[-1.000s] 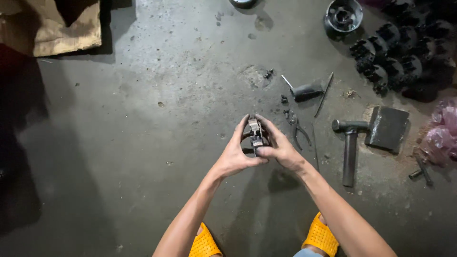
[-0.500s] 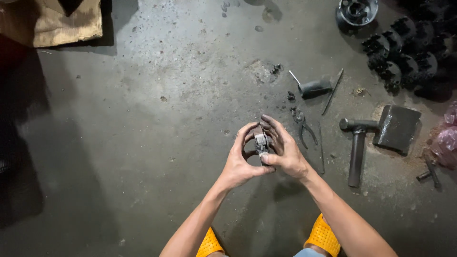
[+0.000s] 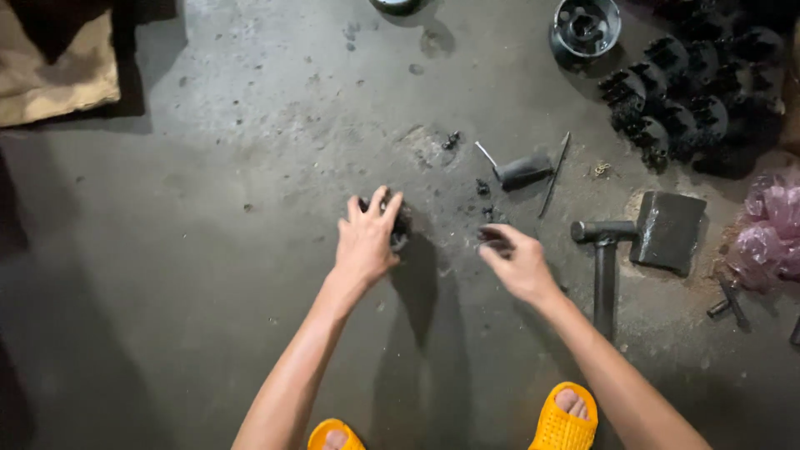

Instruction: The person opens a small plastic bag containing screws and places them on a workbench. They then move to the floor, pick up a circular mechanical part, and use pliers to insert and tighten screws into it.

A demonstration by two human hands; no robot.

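My left hand [image 3: 365, 242] grips a dark round metal part [image 3: 402, 223] and holds it down on the concrete floor, fingers curled over its top. My right hand [image 3: 518, 265] is off to the right, low over the floor. Its thumb and fingers are pinched on the dark pliers [image 3: 493, 238] lying there. Most of the round part and most of the pliers are hidden by my fingers.
A hammer [image 3: 604, 271] and a dark metal block [image 3: 667, 229] lie to the right. Beyond my right hand are a short cylinder with a pin [image 3: 521, 171] and a thin rod [image 3: 554, 173]. Several black gear-like parts [image 3: 692, 92], pink bags [image 3: 771, 229] and cardboard [image 3: 50, 79] lie around.
Both hands held the round part together in the air. Now the left hand has brought it down to the floor alone, and the right hand has let go and moved right to the pliers.
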